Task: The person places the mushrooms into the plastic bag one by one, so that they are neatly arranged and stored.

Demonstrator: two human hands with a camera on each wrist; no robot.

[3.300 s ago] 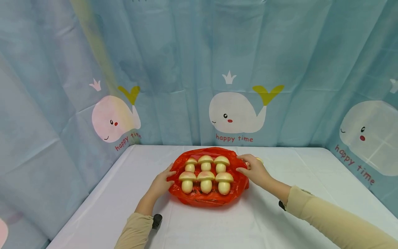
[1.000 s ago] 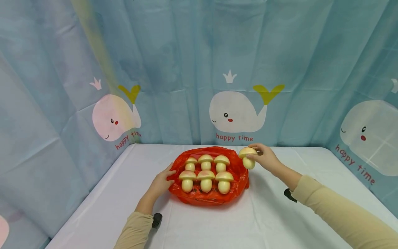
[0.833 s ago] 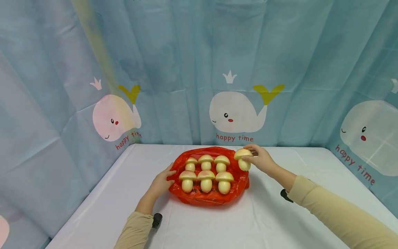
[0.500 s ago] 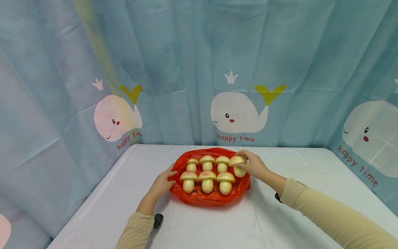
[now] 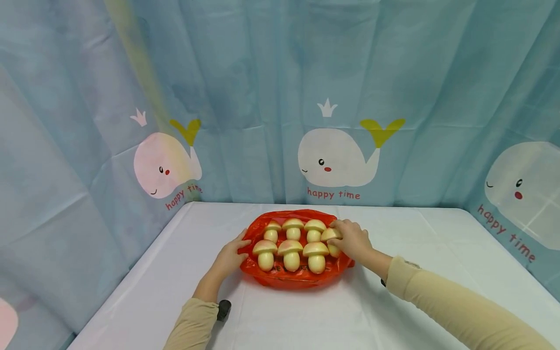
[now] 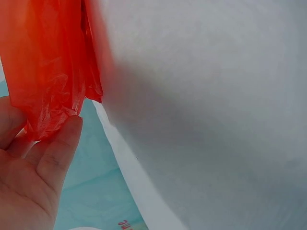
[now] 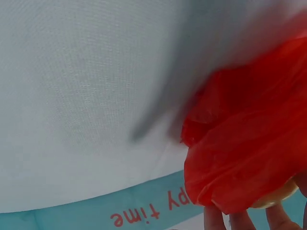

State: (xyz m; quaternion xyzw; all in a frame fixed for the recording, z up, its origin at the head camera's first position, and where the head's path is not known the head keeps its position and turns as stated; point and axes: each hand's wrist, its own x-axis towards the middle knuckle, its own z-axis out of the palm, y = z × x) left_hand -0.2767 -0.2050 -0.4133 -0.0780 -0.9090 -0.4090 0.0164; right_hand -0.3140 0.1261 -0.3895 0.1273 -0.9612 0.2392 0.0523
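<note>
A red plastic bag [image 5: 284, 282] lies with its mouth spread wide, holding two rows of pale yellow toy mushrooms [image 5: 290, 257]. At its right side my right hand [image 5: 353, 240] grips another mushroom [image 5: 331, 235], low inside the rim beside the back and front rows. In the right wrist view the red plastic covers most of that mushroom [image 7: 278, 196], and the fingers [image 7: 242, 221] show below. My left hand [image 5: 229, 253] holds the bag's left edge. The left wrist view shows its thumb and fingers [image 6: 62, 153] around the crinkled plastic [image 6: 45, 72].
The bag sits on a white-covered table [image 5: 297, 321], towards its far edge. Behind and beside the table hangs a blue curtain [image 5: 245, 97] printed with whales.
The right hand has picked up a mushroom from the right of the bag, carried it left over the rim and lowered it inside. The left hand has stayed at the bag's edge.
</note>
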